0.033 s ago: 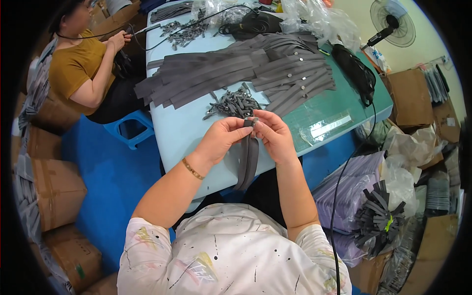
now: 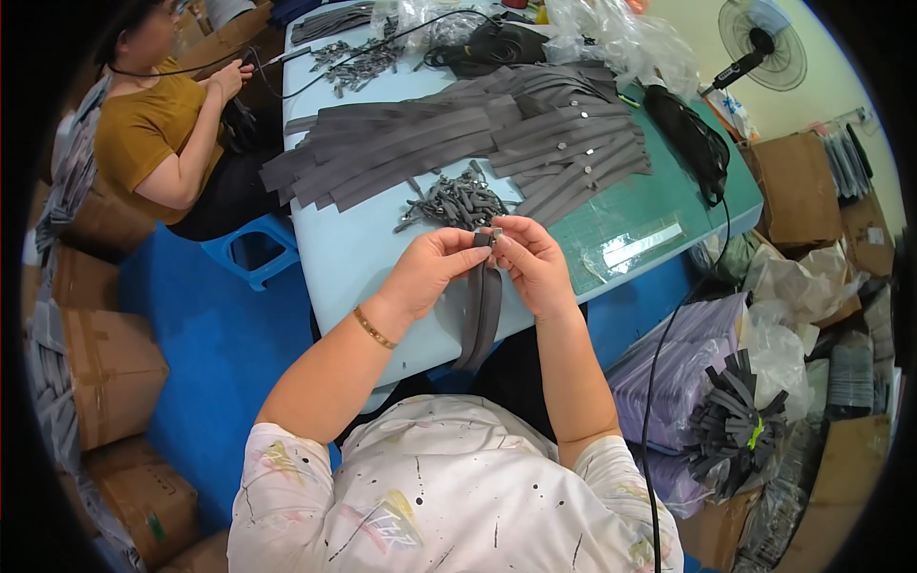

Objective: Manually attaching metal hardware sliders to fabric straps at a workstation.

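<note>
My left hand [image 2: 430, 272] is closed, its thumb and fingertips pinching the upper end of a dark grey elastic strap [image 2: 480, 320]. The strap hangs in a loop over the table's near edge. Facing it, my right hand [image 2: 537, 265] pinches a small silvery metal piece [image 2: 497, 235] against the strap's end; the fingers partly cover it, so its exact shape is unclear. Just beyond both hands lies a heap of small grey fabric tabs with metal bits [image 2: 463, 201]. Behind it, long grey straps [image 2: 401, 138] are spread in overlapping rows, some carrying round metal pieces.
The table [image 2: 349, 258] has a green cutting mat [image 2: 583, 229] at right. A black pouch [image 2: 683, 138] with a cable lies there. Clear plastic bags [image 2: 630, 43] sit at the back. At left, a person [image 2: 158, 124] sits on a blue stool [image 2: 253, 250]. Cardboard boxes [image 2: 115, 372] flank the floor.
</note>
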Demonstrator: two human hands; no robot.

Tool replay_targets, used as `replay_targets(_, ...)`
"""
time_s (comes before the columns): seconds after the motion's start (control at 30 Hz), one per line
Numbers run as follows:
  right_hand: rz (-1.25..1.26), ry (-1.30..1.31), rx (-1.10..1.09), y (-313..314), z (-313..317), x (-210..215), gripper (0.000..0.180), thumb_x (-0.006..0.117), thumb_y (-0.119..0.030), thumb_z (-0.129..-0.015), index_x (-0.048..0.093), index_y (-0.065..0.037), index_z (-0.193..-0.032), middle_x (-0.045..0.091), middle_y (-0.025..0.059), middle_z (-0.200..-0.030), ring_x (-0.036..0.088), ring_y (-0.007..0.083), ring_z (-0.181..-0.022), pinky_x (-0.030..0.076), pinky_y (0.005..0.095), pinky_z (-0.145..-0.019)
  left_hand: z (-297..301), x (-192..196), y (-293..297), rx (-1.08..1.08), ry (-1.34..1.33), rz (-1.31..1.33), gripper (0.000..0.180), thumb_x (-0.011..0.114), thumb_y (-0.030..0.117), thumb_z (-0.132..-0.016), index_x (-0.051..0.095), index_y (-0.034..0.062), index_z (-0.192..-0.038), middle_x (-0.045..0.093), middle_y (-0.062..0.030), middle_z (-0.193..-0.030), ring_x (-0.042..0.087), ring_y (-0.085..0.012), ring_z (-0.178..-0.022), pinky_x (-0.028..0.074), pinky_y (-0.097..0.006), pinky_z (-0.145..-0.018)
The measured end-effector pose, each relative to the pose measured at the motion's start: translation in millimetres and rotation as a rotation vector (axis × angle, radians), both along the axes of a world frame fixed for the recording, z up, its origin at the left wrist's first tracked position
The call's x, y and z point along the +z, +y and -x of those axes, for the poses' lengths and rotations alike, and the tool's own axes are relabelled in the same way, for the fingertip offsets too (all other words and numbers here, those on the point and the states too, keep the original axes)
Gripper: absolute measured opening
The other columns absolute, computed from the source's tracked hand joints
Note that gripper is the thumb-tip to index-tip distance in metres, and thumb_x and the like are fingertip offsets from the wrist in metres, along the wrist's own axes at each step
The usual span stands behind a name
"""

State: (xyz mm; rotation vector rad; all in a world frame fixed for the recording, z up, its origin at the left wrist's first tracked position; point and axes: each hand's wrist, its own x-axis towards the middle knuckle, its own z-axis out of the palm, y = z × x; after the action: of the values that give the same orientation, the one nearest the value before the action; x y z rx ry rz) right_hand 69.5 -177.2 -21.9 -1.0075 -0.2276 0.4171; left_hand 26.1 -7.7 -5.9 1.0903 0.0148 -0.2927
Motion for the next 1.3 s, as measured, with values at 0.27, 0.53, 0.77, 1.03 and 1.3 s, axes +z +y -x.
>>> replay_targets(0.27, 0.03, -0.084, 0.032, -0.4, 1.9, -3.5, 0.021, 0.061, -0.009, -0.085, 0.061, -0.003, -0.105, 0.065, 0.0053, -0.098, 0.057, 0.0086, -0.08, 0.044, 0.0219, -0.068, 0.6, -0.1, 0.9, 0.004, 0.026, -0.062, 0.017, 0.063, 0.011, -0.084, 0.063, 0.0003, -0.097, 0.064, -0.004, -0.092, 0.059, -0.0096, -0.085, 0.046, -0.023, -0.078)
replay_targets(0.53, 0.123, -0.143, 0.007, 1.4, 4.7, -3.7, 0.024, 0.061, -0.01, -0.086, 0.061, -0.002, -0.109, 0.064, 0.005, -0.099, 0.056, 0.009, -0.086, 0.045, 0.0226, -0.074, -1.8, -10.8, 1.4, 0.053, -0.078, -0.089, 0.021, 0.062, 0.009, -0.084, 0.059, 0.0006, -0.104, 0.062, -0.0027, -0.092, 0.057, -0.0092, -0.085, 0.046, -0.022, -0.077)
replay_targets(0.77, 0.2, -0.256, -0.173, 17.9, 8.2, 3.8, 0.04, 0.056, -0.015, -0.09, 0.047, -0.005, -0.128, 0.057, 0.0073, -0.113, 0.053, 0.013, -0.104, 0.041, 0.0266, -0.092, -2.4, 8.8, -1.7, 0.24, -0.149, 0.042, 0.029, 0.056, 0.001, -0.086, 0.055, 0.0041, -0.115, 0.059, -0.0025, -0.097, 0.057, -0.0096, -0.088, 0.046, -0.023, -0.079)
replay_targets(1.03, 0.247, 0.055, 0.071, 23.3, 6.1, 21.5, 0.042, 0.063, -0.016, -0.085, 0.048, -0.005, -0.123, 0.058, -0.002, -0.081, 0.052, 0.0035, -0.072, 0.039, 0.0194, -0.059, -3.9, 2.4, 9.1, 0.272, -0.329, 0.01, 0.028, 0.057, 0.0, -0.085, 0.058, 0.0039, -0.113, 0.06, -0.0029, -0.103, 0.055, -0.0101, -0.094, 0.045, -0.024, -0.084)
replay_targets(1.3, -0.067, 0.225, -0.269, 58.0, 21.8, 16.4, 0.026, 0.064, -0.009, -0.084, 0.055, -0.006, -0.108, 0.056, -0.0028, -0.082, 0.047, 0.0031, -0.067, 0.037, 0.0163, -0.058, -7.5, 10.4, 31.2, 0.399, -0.206, 0.393, 0.027, 0.052, 0.003, -0.089, 0.054, 0.0062, -0.116, 0.059, -0.0036, -0.093, 0.058, -0.0129, -0.087, 0.046, -0.025, -0.079)
